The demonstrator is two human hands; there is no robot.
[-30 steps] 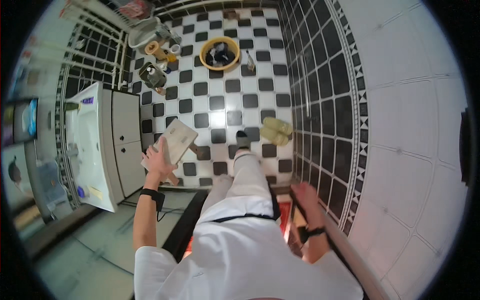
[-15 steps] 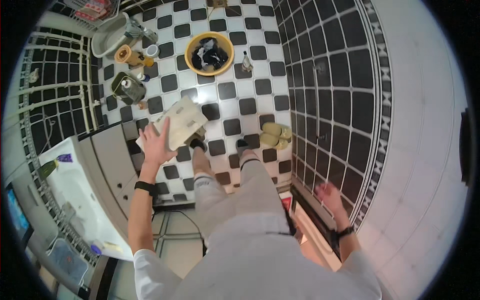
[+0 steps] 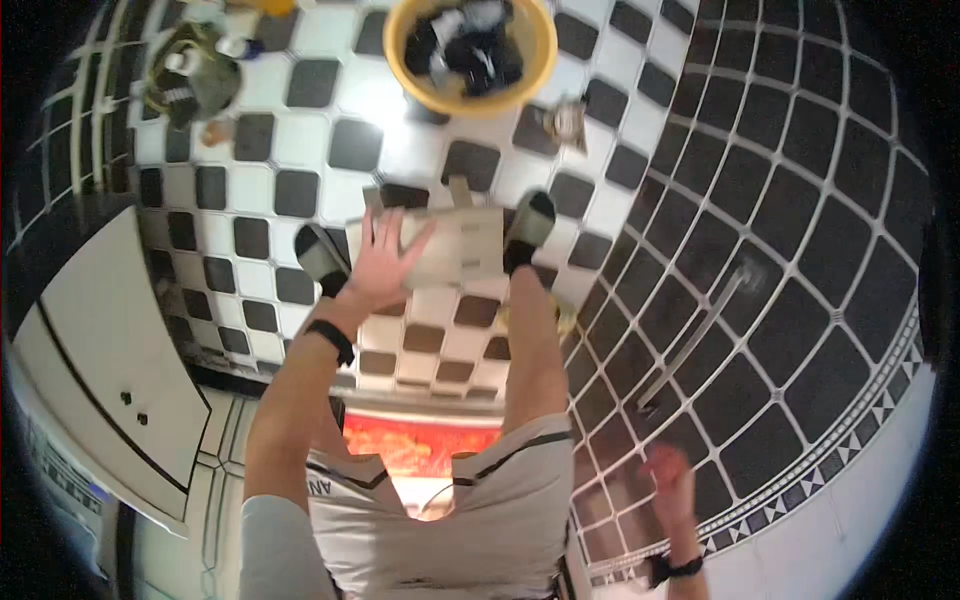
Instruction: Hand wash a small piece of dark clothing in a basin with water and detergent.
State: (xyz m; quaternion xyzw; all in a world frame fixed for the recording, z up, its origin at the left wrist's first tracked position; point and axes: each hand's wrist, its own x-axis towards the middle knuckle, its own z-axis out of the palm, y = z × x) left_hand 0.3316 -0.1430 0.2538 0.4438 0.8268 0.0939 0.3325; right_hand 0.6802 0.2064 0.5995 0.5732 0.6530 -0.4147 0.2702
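Observation:
My left hand [image 3: 385,262] lies on the top of a low cream-beige stool [image 3: 465,240], fingers stretched out and thumb apart. The stool stands on the checkered floor between my two feet, and short legs show past its far edge. My right hand [image 3: 668,478] hangs at the right, near the dark tiled wall; motion blurs its fingers and I see nothing clear in it. Beyond the stool is a yellow basin [image 3: 398,50] holding dark and grey cloth.
A small bottle or pouch [image 3: 566,125] stands right of the basin. At the far left sits a dark bin-like container [image 3: 205,90] with bottles. A pale cabinet [image 3: 100,330] lines the left side, and a metal bar [image 3: 700,335] runs along the right wall. Yellow slippers [image 3: 565,318] are partly hidden behind my leg.
The stool has come from the left to between my feet, turned straighter, with my left hand on it. My feet have spread apart, and the view has moved closer to the basin.

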